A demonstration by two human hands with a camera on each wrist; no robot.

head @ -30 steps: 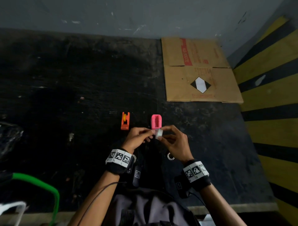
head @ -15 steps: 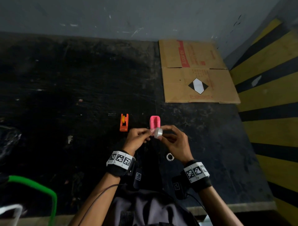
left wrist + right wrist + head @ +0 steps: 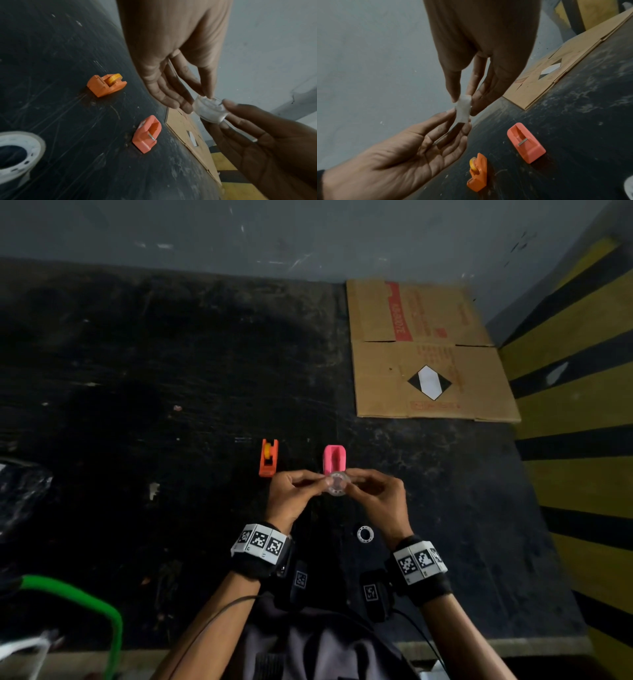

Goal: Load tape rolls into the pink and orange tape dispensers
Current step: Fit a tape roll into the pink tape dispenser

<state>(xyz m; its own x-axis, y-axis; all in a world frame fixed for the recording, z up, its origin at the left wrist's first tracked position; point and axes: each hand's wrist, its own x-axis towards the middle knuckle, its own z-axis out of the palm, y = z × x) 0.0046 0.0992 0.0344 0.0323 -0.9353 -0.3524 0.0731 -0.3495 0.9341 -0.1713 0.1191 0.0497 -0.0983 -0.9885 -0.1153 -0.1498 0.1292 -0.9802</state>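
A clear tape roll (image 3: 337,483) is pinched between the fingertips of my left hand (image 3: 301,491) and my right hand (image 3: 371,491), its open face turned up toward me. It hovers just in front of the empty pink dispenser (image 3: 335,459), which stands on the black floor. The left wrist view shows the roll (image 3: 211,109) above the pink dispenser (image 3: 147,134). The orange dispenser (image 3: 269,457) stands to the left with a yellow roll in it. In the right wrist view the roll (image 3: 463,109) is edge-on above both dispensers.
A white tape ring (image 3: 365,533) lies on the floor between my wrists. A flattened cardboard box (image 3: 428,354) lies at the back right, by a yellow-and-black striped wall (image 3: 582,405). A green tube (image 3: 85,594) curves at the lower left.
The roll has turned in my fingers from edge-on to face up. Both hands stay in front of the pink dispenser.
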